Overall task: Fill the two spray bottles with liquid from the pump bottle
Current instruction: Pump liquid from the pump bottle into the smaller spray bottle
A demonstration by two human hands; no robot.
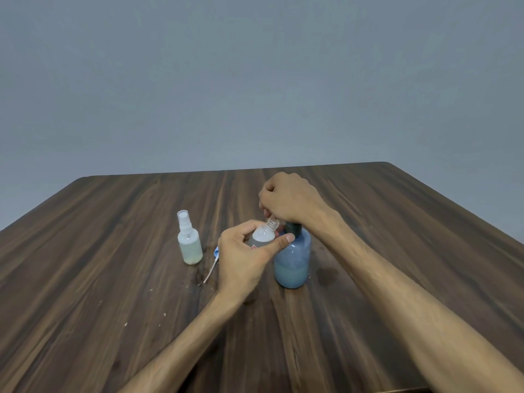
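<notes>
My left hand [243, 256] holds the small, light clear plastic spray bottle [263, 236] round its slippery middle, while my right hand [289, 198] curls over the big blue pump bottle [293, 259]'s top.

I see both forearms reaching in from the near edge of the table [113, 251], bare to the wrist. My left hand [243, 256] has its fingers and thumb curled round a small open spray bottle [263, 236], tilted rightward. My right hand [289, 197] sits higher, knuckles up, fingers curled downward over the pump head, wrist bent.
</notes>
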